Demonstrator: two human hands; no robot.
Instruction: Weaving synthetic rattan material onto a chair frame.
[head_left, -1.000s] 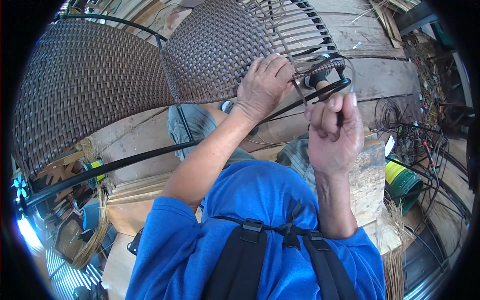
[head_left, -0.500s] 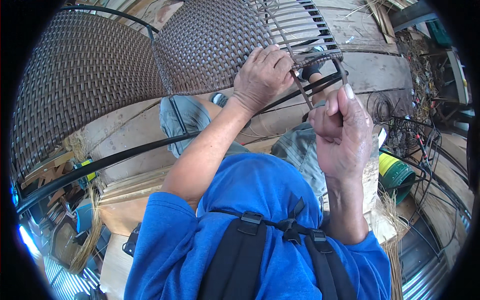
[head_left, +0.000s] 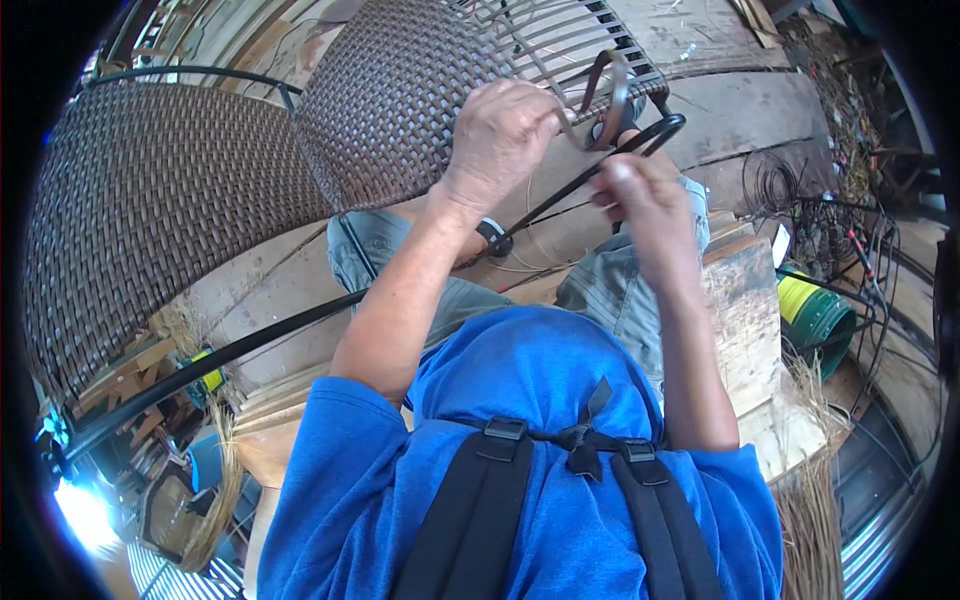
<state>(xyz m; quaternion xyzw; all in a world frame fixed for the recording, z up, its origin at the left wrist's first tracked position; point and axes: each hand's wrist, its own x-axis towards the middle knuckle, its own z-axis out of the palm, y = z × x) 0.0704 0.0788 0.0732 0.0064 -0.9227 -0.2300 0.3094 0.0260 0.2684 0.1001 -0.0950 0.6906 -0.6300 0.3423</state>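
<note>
A brown woven chair seat (head_left: 395, 95) lies in front of me, its far right part still bare parallel strips (head_left: 570, 45). At the seat's near edge my left hand (head_left: 503, 138) is closed, pinching a flat brown weaving strip (head_left: 618, 85). From there the strip dips, then rises in a loop above the seat's right corner. My right hand (head_left: 648, 200) is to the right of the loop, near the end of the black metal frame (head_left: 662, 130). Its fingers look curled but are smeared by motion; whether they touch the strip I cannot tell.
A woven backrest (head_left: 170, 170) extends to the left, with a black frame tube (head_left: 230, 345) crossing near my knees. On the right are a green and yellow container (head_left: 820, 318), coiled dark wire (head_left: 775, 185) and dry fibres (head_left: 805, 510). Wooden planks (head_left: 740, 110) form the floor.
My right hand has moved slightly left, its fingers lower and blurred. The strip, earlier drawn down toward it, now stands in a loop. My left hand has shifted slightly left and turned.
</note>
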